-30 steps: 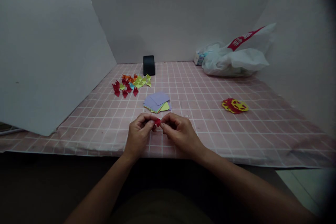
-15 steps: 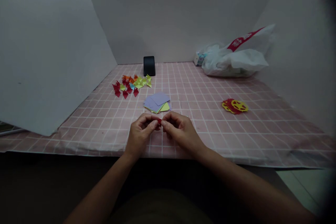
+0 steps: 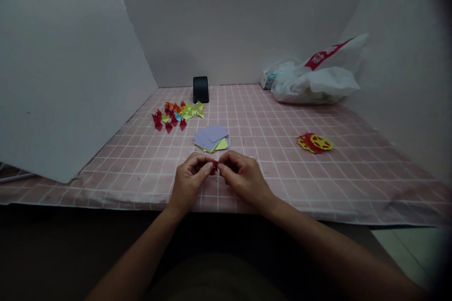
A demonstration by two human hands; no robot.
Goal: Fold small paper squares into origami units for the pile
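My left hand (image 3: 189, 181) and my right hand (image 3: 242, 178) meet over the near part of the pink checked tablecloth (image 3: 282, 169). Both pinch a small folded red paper piece (image 3: 214, 164) between thumbs and fingertips; most of it is hidden by my fingers. Just beyond my hands lies a small stack of square paper sheets (image 3: 212, 138), purple on top with green showing beneath. Farther back on the left sits a pile of several small folded paper pieces (image 3: 176, 114) in red, orange, green and blue.
A black phone (image 3: 200, 89) stands upright at the back wall. A white plastic bag (image 3: 314, 80) lies at the back right. Red and yellow paper cut-outs (image 3: 315, 143) rest on the right. A large white board (image 3: 67, 70) leans over the table's left side.
My fingertips have closed tighter on the red piece, so less of it shows now than a second ago. Nothing else has moved.
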